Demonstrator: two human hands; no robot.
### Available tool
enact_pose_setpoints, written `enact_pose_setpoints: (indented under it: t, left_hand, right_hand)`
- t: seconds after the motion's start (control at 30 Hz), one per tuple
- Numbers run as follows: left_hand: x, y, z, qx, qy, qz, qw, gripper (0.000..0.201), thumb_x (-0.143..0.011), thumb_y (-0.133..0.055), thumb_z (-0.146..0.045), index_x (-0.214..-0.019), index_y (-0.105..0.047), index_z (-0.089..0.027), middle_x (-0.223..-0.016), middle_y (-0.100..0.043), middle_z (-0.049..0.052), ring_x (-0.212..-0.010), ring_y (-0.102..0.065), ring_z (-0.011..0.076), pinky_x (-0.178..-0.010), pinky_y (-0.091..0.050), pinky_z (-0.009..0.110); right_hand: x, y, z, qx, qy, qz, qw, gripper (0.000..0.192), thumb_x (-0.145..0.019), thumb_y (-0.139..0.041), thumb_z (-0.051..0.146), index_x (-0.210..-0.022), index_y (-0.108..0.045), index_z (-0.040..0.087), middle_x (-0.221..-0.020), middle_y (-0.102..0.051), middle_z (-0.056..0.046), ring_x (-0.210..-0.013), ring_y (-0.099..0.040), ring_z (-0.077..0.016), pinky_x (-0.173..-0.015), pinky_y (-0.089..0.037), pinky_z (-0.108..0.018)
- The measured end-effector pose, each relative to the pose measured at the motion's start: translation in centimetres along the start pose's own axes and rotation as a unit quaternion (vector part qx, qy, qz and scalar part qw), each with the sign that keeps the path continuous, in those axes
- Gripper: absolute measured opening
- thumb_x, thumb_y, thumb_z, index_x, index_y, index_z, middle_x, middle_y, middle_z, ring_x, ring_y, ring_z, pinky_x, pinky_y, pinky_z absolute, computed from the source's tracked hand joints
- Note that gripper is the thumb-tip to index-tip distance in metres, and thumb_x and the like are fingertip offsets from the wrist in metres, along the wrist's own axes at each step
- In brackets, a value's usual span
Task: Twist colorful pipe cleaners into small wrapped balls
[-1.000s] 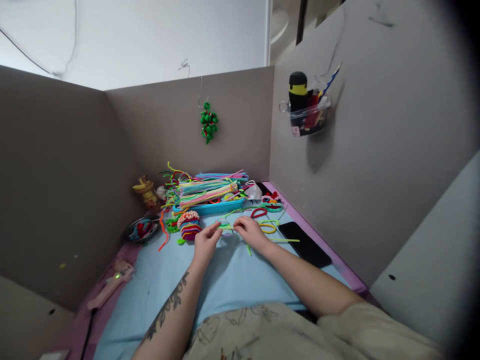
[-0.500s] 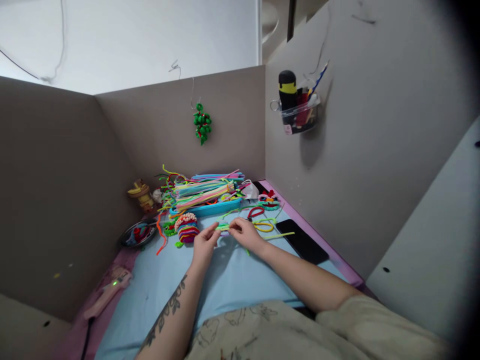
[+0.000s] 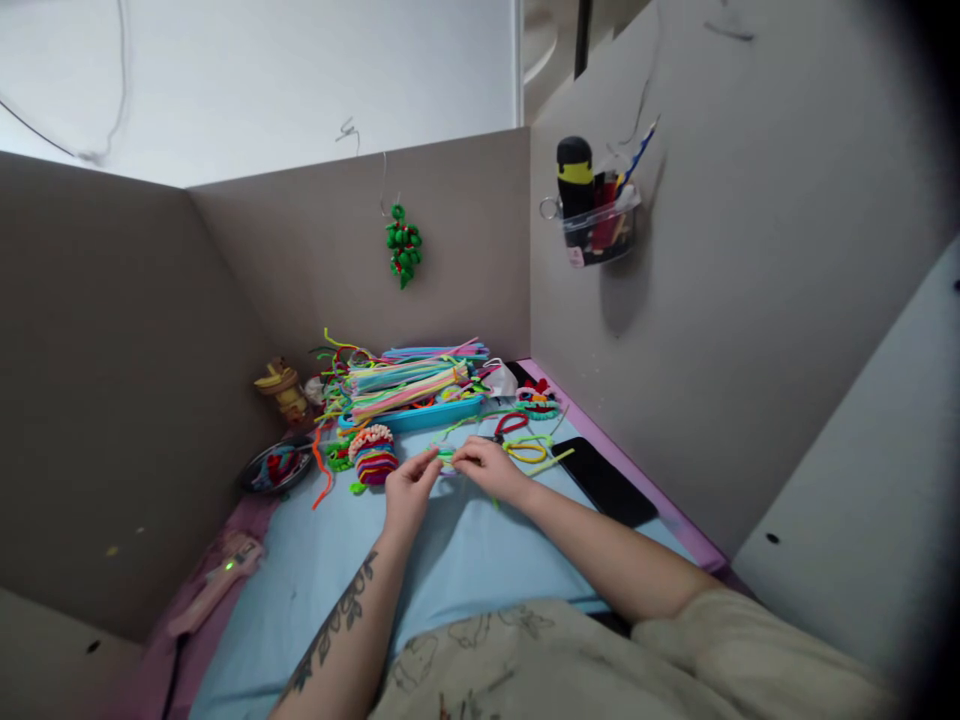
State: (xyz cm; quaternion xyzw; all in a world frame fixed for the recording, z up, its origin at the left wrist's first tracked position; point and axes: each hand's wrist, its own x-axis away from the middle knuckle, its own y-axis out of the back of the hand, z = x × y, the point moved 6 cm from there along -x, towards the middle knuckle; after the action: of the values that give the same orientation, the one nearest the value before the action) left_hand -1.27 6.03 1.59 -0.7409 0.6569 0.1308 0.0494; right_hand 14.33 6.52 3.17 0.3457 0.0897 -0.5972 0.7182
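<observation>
Both hands meet over the blue cloth, pinching a small bundle of pastel pipe cleaners (image 3: 447,457) in green, mint and lilac. My left hand (image 3: 409,487) grips its left end between thumb and fingertips. From the other side, the closed fingers of my right hand (image 3: 491,469) hold it, covering part of the piece. A pale yellow-green pipe cleaner (image 3: 551,463) sticks out to the right behind my right wrist; its other end is hidden. Just beyond that hand lie scissors with one red and one yellow loop handle (image 3: 527,454). Left of my left hand stands a striped pipe-cleaner roll (image 3: 375,460).
Bundles of pipe cleaners (image 3: 409,383) fill a blue tray (image 3: 431,416) at the back. A black phone (image 3: 606,482) lies right, a metal bowl (image 3: 255,478) and pink glue gun (image 3: 221,583) left. Grey partitions (image 3: 465,240) enclose the table; a plastic holder (image 3: 600,222) hangs right.
My fingers have shifted slightly around the small bundle, now covering more of it. The yellow-green stem's free end has swung up and left, away from over the phone.
</observation>
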Motion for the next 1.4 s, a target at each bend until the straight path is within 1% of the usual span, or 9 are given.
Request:
enact_pose_setpoints:
  t: [0.17, 0.43, 0.7, 0.8, 0.9, 1.03, 1.13, 1.27, 1.4]
  left_hand:
    - [0.3, -0.1, -0.6, -0.01, -0.005, 0.006, 1.0, 0.036, -0.064, -0.072, -0.034, -0.093, -0.071, -0.013, -0.087, -0.072, 0.009, -0.077, -0.065, 0.02, -0.07, -0.05, 0.028]
    - [0.5, -0.2, -0.9, 0.011, -0.003, 0.001, 1.0, 0.039, -0.064, -0.072, -0.036, -0.095, -0.07, -0.012, -0.061, -0.064, 0.002, -0.047, -0.048, 0.0089, -0.043, -0.038, 0.02]
    - [0.5, -0.9, -0.3, 0.048, -0.022, 0.035, 0.998, 0.052, -0.068, -0.069, -0.036, -0.113, -0.061, -0.013, -0.063, -0.062, 0.0, -0.049, -0.048, 0.0081, -0.046, -0.041, 0.02]
    - [0.5, -1.4, -0.2, 0.077, -0.006, 0.06, 0.995, 0.062, -0.066, -0.071, -0.035, -0.122, -0.055, -0.015, -0.077, -0.065, 0.003, -0.054, -0.051, 0.0088, -0.05, -0.046, 0.022]
    - [0.3, -1.5, 0.1, 0.101, 0.025, 0.073, 0.992, 0.061, -0.062, -0.074, -0.034, -0.118, -0.058, -0.015, -0.094, -0.066, 0.008, -0.056, -0.052, 0.0083, -0.05, -0.046, 0.022]
    - [0.0, -1.1, 0.7, 0.107, 0.051, 0.057, 0.991, 0.06, -0.057, -0.078, -0.033, -0.112, -0.063, -0.012, -0.072, -0.066, 0.004, -0.051, -0.048, 0.0077, -0.046, -0.039, 0.02]
    - [-0.2, -0.8, 0.8, 0.097, 0.052, 0.047, 0.993, 0.06, -0.056, -0.079, -0.032, -0.11, -0.064, -0.01, -0.057, -0.059, 0.0, -0.049, -0.045, 0.0072, -0.045, -0.037, 0.019]
    - [-0.2, -0.6, 0.7, 0.08, 0.047, 0.032, 0.995, 0.058, -0.055, -0.078, -0.032, -0.107, -0.066, -0.01, -0.051, -0.055, -0.003, -0.045, -0.042, 0.007, -0.045, -0.036, 0.02]
    - [-0.2, -0.4, 0.7, 0.068, 0.049, 0.021, 0.996, 0.058, -0.055, -0.078, -0.035, -0.106, -0.067, -0.011, -0.05, -0.055, -0.003, -0.044, -0.041, 0.0063, -0.043, -0.033, 0.02]
  right_hand:
    - [-0.2, 0.2, 0.2, -0.023, -0.017, 0.016, 0.999, 0.012, -0.076, -0.056, 0.012, -0.069, -0.064, 0.017, -0.072, -0.056, 0.0, -0.071, -0.054, -0.012, -0.067, -0.04, -0.024]
    - [0.1, 0.0, -0.3, -0.011, -0.049, -0.031, 0.998, 0.01, -0.078, -0.052, 0.019, -0.07, -0.059, 0.017, -0.069, -0.056, 0.001, -0.067, -0.051, -0.0126, -0.062, -0.04, -0.023]
    - [0.2, -0.3, -1.5, -0.125, -0.115, -0.066, 0.983, 0.009, -0.074, -0.056, 0.025, -0.075, -0.06, 0.016, -0.07, -0.062, 0.0, -0.066, -0.056, -0.014, -0.063, -0.044, -0.025]
    - [0.3, -0.2, -1.5, -0.098, -0.109, -0.063, 0.987, 0.009, -0.074, -0.057, 0.023, -0.075, -0.062, 0.016, -0.069, -0.063, 0.0, -0.066, -0.057, -0.014, -0.064, -0.044, -0.025]
    - [0.5, -0.3, -1.1, -0.056, -0.092, -0.048, 0.993, 0.01, -0.075, -0.054, 0.021, -0.076, -0.064, 0.017, -0.07, -0.064, 0.0, -0.067, -0.056, -0.0139, -0.065, -0.043, -0.025]
    - [0.5, -0.2, -0.2, -0.012, -0.059, -0.037, 0.998, 0.011, -0.078, -0.052, 0.019, -0.076, -0.063, 0.018, -0.069, -0.063, 0.001, -0.066, -0.056, -0.0132, -0.063, -0.042, -0.024]
    - [0.5, 0.3, 0.6, 0.025, -0.026, -0.06, 0.998, 0.01, -0.077, -0.054, 0.018, -0.074, -0.063, 0.019, -0.07, -0.061, 0.0, -0.068, -0.055, -0.0136, -0.064, -0.041, -0.024]
    - [0.4, 0.6, 0.3, 0.038, -0.017, -0.083, 0.996, 0.007, -0.076, -0.055, 0.019, -0.076, -0.063, 0.019, -0.073, -0.061, -0.001, -0.073, -0.055, -0.015, -0.067, -0.042, -0.026]
    - [0.2, 0.3, -0.7, 0.039, -0.032, -0.062, 0.997, 0.007, -0.076, -0.056, 0.018, -0.079, -0.063, 0.019, -0.074, -0.062, -0.001, -0.073, -0.056, -0.0148, -0.067, -0.042, -0.026]
